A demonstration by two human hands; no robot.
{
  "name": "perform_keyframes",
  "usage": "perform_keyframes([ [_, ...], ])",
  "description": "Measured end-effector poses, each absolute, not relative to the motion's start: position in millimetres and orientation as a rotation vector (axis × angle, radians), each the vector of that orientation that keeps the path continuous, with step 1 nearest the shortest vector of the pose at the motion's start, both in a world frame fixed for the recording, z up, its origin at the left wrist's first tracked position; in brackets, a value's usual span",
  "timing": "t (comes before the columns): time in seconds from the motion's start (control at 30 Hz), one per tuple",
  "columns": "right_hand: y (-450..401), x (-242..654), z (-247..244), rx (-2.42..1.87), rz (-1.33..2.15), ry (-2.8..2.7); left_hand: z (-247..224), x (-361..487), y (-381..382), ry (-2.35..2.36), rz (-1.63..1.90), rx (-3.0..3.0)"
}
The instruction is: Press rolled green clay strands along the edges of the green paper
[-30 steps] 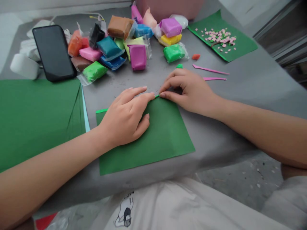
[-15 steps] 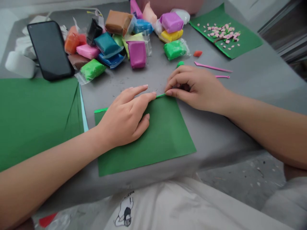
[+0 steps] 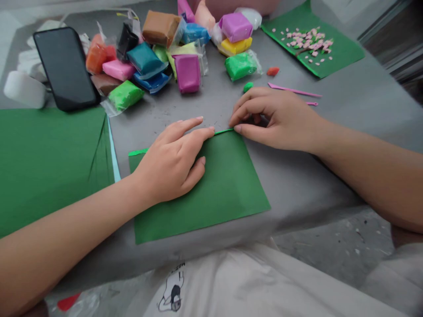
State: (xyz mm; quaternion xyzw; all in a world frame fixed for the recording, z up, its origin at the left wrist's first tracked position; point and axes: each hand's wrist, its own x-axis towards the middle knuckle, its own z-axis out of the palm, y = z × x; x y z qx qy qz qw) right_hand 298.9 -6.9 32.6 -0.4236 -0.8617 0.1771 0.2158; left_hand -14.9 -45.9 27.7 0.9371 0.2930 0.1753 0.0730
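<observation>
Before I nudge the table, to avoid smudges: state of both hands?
Left hand: open, resting on the green paper sheet.
Right hand: closed, pinching the green clay strip.

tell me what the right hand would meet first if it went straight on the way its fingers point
Likely the left hand, just along the green strip, though depth is hard to judge.

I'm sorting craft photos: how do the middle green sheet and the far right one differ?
The middle sheet shows a plain face; the right sheet carries pink petals. The left hand rests on the middle sheet, not the right sheet. Both are green with one brighter edge.
</observation>
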Motion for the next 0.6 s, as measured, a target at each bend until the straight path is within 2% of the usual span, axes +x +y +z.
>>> perform_keyframes([
  [0.43,-6.1,306.7,41.0,-1.062,0.370,-2.494,25.3,-17.1,-46.0,0.838,0.601,2.838],
  [0.6,-7.9,314.9,53.2,-1.156,0.281,-2.561,19.8,-18.2,-43.8,0.814,0.624,2.834],
])
